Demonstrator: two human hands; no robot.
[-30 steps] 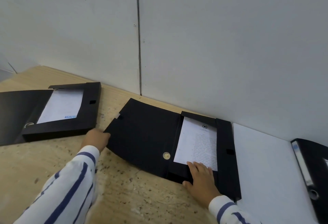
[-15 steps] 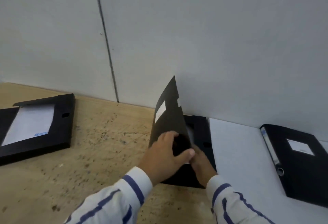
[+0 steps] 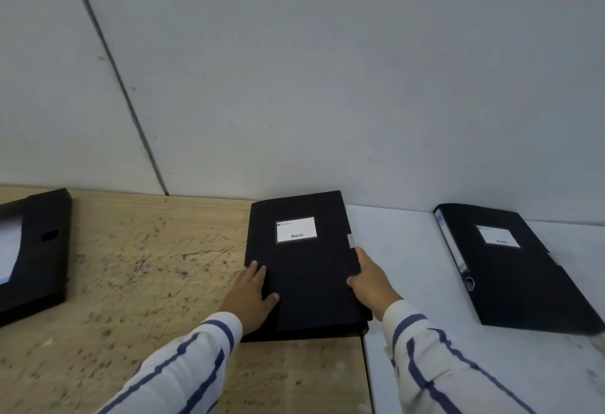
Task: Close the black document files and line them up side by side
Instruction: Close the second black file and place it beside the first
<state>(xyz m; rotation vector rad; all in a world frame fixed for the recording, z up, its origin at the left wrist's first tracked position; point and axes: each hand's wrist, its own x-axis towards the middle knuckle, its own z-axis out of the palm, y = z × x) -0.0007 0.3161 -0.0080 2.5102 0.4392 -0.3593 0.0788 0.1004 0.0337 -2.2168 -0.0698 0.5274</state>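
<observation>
Middle file closed, lying flat at the back edge of the bench, against the wall, straddling the seam where the wood top meets the white top. White label faces up. Left hand flat on the cover at the file's left edge, fingers spread, thumb on top, not gripping. Right hand wraps the file's right edge, fingers curled around the side just below the small grey tab. Right file closed, on the white top, angled, well apart from the middle one. Left file open at the left edge of the bench, paper showing inside. Striped sleeves on both arms.
</observation>
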